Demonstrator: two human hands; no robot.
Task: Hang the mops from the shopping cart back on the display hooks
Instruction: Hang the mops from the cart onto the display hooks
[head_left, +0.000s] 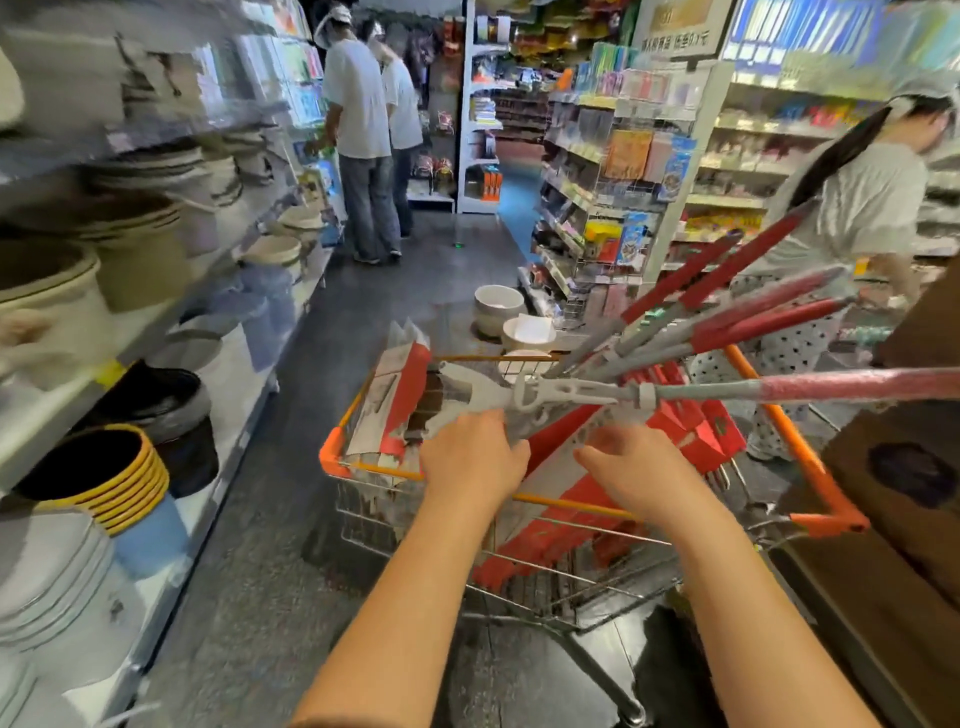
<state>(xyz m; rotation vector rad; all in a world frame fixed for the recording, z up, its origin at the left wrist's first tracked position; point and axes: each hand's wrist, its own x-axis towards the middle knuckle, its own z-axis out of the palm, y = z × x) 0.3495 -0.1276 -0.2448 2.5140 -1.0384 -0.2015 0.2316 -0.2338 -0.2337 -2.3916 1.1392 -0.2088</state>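
The left hand (470, 457) lies over the near edge of the shopping cart (332, 453), knuckles up, fingers reaching under the head of the top mop (550, 395). The fingertips are hidden, so I cannot tell whether it grips yet. The right hand (647, 470) hovers just inside the cart, blurred, fingers loosely spread and holding nothing.

The step in hand looks like lifting this top mop out. It lies across the cart, its head over the left side and its shaft running off past the right rim. It would go best with one hand at the grey plastic yoke and the other further along the shaft, so the long end does not swing towards the person right of the cart. The yoke is hard, pale and ribbed. The shaft is slim grey metal, then glossy red wrapped in film, likely slick.

Deeper in the cart the other mops (737, 322) fan upward to the right, their heads in stiff red-and-white card sleeves (405, 405). The basket is bare wire with orange plastic corners. No display hooks show.

Left of the cart stand stacked round buckets (104, 467); beyond it, white basins (498, 306) sit on the floor.
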